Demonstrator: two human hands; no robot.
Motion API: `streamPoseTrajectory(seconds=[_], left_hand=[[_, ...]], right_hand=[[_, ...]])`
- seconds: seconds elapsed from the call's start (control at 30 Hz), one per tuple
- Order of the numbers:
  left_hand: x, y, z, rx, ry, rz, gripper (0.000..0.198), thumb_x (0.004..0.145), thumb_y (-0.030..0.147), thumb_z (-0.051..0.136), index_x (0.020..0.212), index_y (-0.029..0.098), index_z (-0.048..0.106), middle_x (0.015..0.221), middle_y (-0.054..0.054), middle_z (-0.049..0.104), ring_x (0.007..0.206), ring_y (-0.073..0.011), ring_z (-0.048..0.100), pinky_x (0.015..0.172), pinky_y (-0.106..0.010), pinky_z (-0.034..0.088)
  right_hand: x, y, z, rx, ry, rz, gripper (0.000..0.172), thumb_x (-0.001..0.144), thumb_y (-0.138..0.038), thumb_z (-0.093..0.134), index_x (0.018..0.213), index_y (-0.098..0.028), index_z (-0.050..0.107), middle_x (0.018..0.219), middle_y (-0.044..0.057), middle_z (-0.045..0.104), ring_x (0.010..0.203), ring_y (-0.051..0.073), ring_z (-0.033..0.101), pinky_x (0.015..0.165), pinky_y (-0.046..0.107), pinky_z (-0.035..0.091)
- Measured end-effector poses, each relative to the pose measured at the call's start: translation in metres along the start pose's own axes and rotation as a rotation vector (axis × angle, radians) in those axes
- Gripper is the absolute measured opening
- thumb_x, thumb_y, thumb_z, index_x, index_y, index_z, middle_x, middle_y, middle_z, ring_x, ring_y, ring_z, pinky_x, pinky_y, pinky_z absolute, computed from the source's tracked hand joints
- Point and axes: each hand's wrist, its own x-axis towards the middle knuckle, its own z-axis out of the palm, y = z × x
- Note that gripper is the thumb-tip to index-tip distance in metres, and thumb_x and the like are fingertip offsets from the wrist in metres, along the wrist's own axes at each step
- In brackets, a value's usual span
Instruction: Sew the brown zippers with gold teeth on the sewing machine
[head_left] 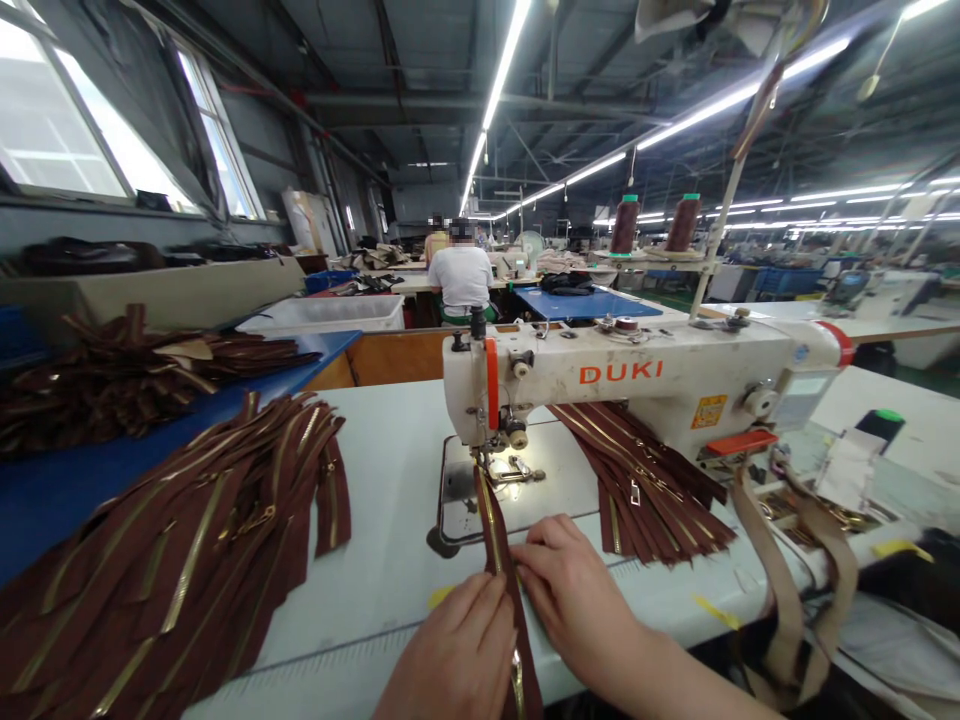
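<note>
At the DUKI sewing machine [570, 350], keep brown metal-toothed zipper [495, 532] flat and square to the presser foot [480, 461], pinched in narrow grip of left hand [459, 642], touched by right hand [568, 582], closure indeterminable.

Dark ceiling [435, 45]; long strip lights [503, 65] overhead; bright windows [52, 125] left, grey curtain [146, 85]; green floor [679, 292].

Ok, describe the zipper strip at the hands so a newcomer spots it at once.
Find the white sewing machine marked DUKI. From under its needle end, one brown zipper strip runs toward the camera, between the left hand and right hand. Unlike the left pile and right pile of similar strips, it lies singly.
</note>
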Motion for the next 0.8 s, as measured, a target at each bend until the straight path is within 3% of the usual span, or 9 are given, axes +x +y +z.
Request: streamPoseTrajectory(seconds=[0.33, 0.8], left_hand=[[0.017, 0.003, 0.004, 0.115, -0.158, -0.089, 0.031, 0.09, 0.007, 0.034, 0.095, 0.009, 0.065, 0.1, -0.012, 0.067, 0.092, -0.0241, 0.059, 0.084, -0.039, 0.044], [0.008, -0.004, 0.004, 0.025, -0.062, 0.011, 0.032, 0.09, 0.007, 0.033, 0.089, 0.01, 0.065, 0.099, -0.012, 0.067, 0.095, -0.0229, 0.058, 0.087, -0.039, 0.043]], right_hand=[[0.0, 0.002, 0.002, 0.048, 0.022, 0.003, 0.019, 0.089, -0.009, 0.048, 0.076, -0.018, 0.058, 0.085, 0.003, 0.055, 0.085, 0.018, 0.047, 0.076, 0.032, 0.041], [-0.002, -0.001, 0.004, -0.108, -0.034, -0.033, 0.013, 0.09, -0.015, 0.05, 0.091, -0.018, 0.062, 0.088, 0.005, 0.057, 0.085, 0.019, 0.046, 0.075, 0.032, 0.041]])
